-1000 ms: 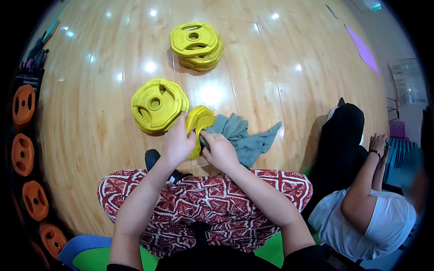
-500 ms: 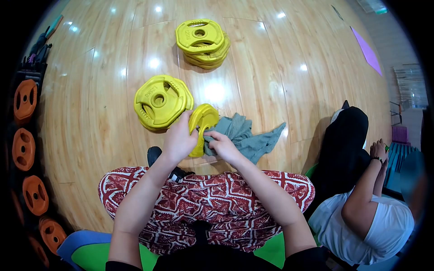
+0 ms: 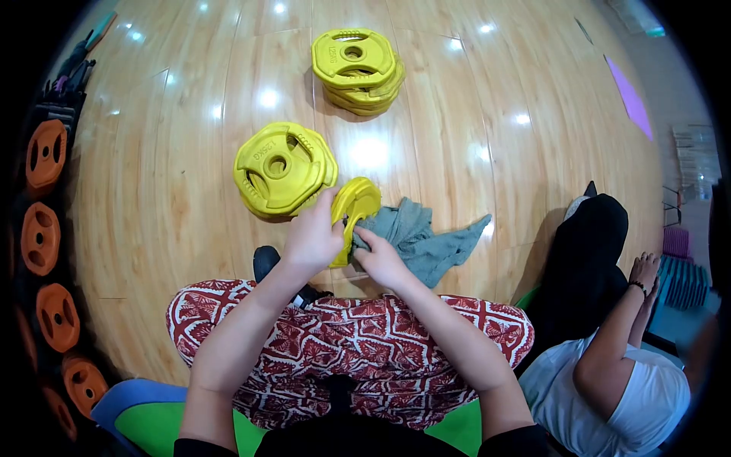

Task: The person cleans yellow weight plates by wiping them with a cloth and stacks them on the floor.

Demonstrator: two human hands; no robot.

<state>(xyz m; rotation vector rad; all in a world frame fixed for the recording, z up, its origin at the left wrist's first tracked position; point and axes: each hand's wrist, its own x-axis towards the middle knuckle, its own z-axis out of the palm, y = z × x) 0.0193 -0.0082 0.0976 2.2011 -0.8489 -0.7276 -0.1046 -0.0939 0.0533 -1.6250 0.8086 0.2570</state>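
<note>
In front of my crossed legs, a yellow weight plate stands tilted on its edge. My left hand is closed around its left side. My right hand is at the plate's right face, its fingers bent over a grey-green cloth. Most of the cloth trails out to the right on the floor, and the part under my fingers is partly hidden. Just beyond my left hand lies a low stack of yellow plates, the top one marked 1.25KG.
Farther off stands a taller stack of yellow plates on the wooden floor. Orange weight plates line a rack on the left. A person in a white top sits close on my right. A green mat is beneath me.
The view has shifted slightly, so the stacks appear a little farther right. Both hands stay at the tilted plate, with my right fingers slightly moved. The neighbour's hands have shifted a little.
</note>
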